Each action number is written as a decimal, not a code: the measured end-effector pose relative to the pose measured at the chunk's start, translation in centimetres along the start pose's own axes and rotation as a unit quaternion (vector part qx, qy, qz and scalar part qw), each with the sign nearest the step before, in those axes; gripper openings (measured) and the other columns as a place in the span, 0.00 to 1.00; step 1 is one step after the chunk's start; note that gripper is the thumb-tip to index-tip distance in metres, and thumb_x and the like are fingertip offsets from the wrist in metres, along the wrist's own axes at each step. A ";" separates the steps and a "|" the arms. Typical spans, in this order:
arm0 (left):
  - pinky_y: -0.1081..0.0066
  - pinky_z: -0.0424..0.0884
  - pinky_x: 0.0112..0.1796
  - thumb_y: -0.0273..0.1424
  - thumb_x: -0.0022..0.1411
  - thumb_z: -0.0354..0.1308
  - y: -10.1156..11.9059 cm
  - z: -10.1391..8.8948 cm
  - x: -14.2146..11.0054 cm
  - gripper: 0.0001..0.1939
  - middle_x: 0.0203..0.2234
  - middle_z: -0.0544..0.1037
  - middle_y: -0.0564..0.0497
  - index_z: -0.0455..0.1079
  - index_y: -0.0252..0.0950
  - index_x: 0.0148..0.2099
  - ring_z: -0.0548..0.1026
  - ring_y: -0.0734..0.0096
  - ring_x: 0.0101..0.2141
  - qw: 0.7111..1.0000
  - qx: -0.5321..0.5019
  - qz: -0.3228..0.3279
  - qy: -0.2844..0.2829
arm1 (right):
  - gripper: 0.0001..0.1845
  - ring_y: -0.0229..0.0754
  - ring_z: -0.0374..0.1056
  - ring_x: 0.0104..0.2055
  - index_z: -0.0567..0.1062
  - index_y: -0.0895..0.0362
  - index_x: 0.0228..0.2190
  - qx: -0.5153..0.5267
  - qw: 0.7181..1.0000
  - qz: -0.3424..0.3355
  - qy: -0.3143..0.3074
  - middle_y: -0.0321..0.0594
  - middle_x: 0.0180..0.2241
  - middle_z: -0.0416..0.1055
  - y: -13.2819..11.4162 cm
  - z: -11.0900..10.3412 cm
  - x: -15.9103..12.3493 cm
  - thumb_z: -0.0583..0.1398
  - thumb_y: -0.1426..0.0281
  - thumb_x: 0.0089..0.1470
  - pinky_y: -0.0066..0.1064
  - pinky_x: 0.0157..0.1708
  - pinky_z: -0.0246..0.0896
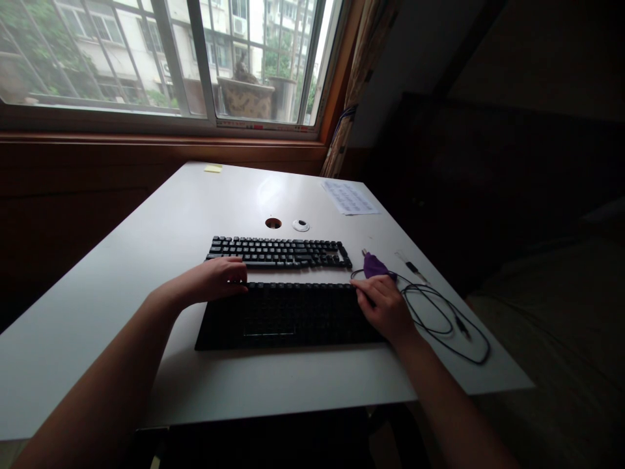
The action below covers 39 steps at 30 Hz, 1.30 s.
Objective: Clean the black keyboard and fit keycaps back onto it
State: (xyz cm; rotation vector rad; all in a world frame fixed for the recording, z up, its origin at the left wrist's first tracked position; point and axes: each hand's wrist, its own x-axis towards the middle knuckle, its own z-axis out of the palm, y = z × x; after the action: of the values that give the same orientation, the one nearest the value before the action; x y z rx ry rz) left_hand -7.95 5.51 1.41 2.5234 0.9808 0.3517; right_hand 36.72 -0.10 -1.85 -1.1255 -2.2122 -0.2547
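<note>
A black keyboard [293, 319] lies near the front of the white table, its far edge lined with a row of key tops. At its far left corner is my left hand [222, 279], fingers curled and closed on that edge. My right hand [383, 303] grips the far right corner, thumb and fingers together. Just behind, dark keycaps [278, 253] stand in keyboard-like rows, with a pale gap near their right end. A purple cloth or brush-like piece [375, 265] sits beyond my right hand.
On the right a black cable [481, 355] lies in loops beside a small wire-ended tool [413, 267]. Farther back are a round table hole [273, 223], a white ring-shaped cover [301, 225], a printed sheet [349, 197] and a yellow note [213, 168]. A barred window rises behind the white table [146, 228].
</note>
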 end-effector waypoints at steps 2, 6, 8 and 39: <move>0.72 0.66 0.33 0.39 0.68 0.60 0.0 0.0 0.0 0.11 0.35 0.74 0.49 0.74 0.36 0.41 0.71 0.70 0.32 1.000 0.004 0.002 0.005 | 0.21 0.51 0.69 0.44 0.77 0.48 0.54 -0.003 1.000 0.000 0.001 0.41 0.40 0.79 0.1 0.0 -0.1 0.59 0.76 0.61 0.49 0.49 0.69; 0.72 0.66 0.32 0.41 0.69 0.59 0.1 -0.1 -0.1 0.13 0.34 0.75 0.49 0.75 0.36 0.41 0.71 0.71 0.31 1.000 -0.002 0.009 0.009 | 0.21 0.51 0.69 0.44 0.77 0.49 0.53 -0.004 1.000 0.001 -0.001 0.41 0.40 0.78 0.2 0.0 -0.2 0.59 0.76 0.61 0.48 0.50 0.69; 0.73 0.66 0.31 0.42 0.70 0.57 0.2 -0.5 -0.3 0.14 0.34 0.76 0.49 0.75 0.37 0.41 0.72 0.71 0.31 1.000 -0.009 0.001 0.010 | 0.20 0.50 0.70 0.44 0.78 0.49 0.52 -0.010 1.000 0.000 -0.003 0.41 0.40 0.78 0.2 0.0 -0.2 0.59 0.76 0.61 0.47 0.50 0.68; 0.52 0.56 0.62 0.49 0.75 0.32 -10.8 1.0 -2.0 0.33 0.54 0.75 0.45 0.73 0.45 0.61 0.66 0.54 0.58 0.931 0.115 -0.262 0.226 | 0.15 0.50 0.69 0.46 0.78 0.52 0.50 -0.042 0.999 -0.001 -0.030 0.43 0.41 0.77 0.3 0.3 -0.3 0.59 0.73 0.64 0.45 0.48 0.65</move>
State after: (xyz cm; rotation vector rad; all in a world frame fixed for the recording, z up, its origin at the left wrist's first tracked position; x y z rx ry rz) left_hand -15.30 11.09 -4.54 2.2842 1.9157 0.6996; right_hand 36.91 0.02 -2.29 -1.1913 -2.2735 -0.3206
